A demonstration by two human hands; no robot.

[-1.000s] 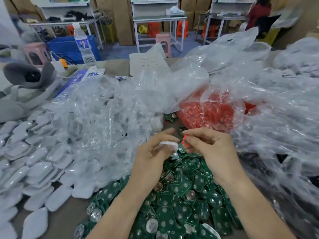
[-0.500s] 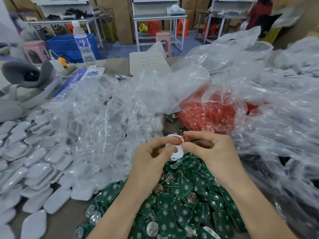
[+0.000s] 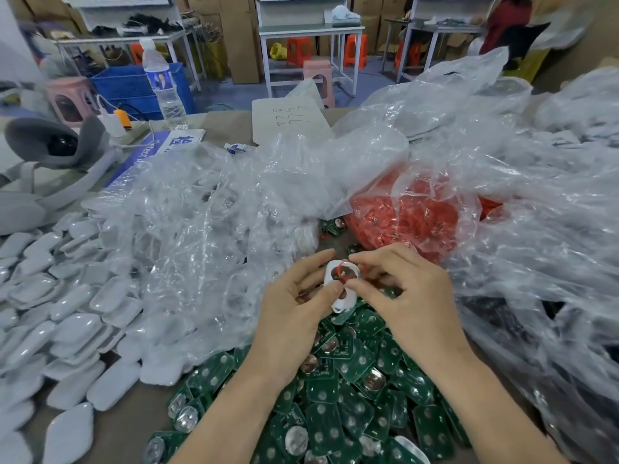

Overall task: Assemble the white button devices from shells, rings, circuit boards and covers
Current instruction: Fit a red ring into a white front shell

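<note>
Across the table (image 3: 134, 413) spreads a heap of crumpled clear plastic bags (image 3: 502, 202), too tangled to count, which covers the far and right side and hides whatever lies inside most of them. At the left lie several dozen white shells (image 3: 67, 313), overlapping in loose rows; more show dimly through the plastic, and the nearest ones are cut off by the frame edge. Nearest the person sits one pile of green circuit boards (image 3: 351, 413), several dozen of them, many bearing a round silver cell; both forearms cross over the pile and cover its middle. One clear bag of red rings (image 3: 408, 222) rests just beyond the hands, its contents a red mass in which no single ring can be told apart. Two hands work above the far end of the board pile. The left hand (image 3: 291, 309) grips one white shell (image 3: 345, 298), fingers curled behind it and thumb pressed on its front, so that its left edge is hidden. The right hand (image 3: 412, 303) pinches one red ring (image 3: 343, 270) between thumb and forefinger, held against the upper opening of that shell. A second red arc shows beside the right fingertips; whether it is another ring is too blurred to say. One water bottle (image 3: 164, 85) stands at the far left.
</note>
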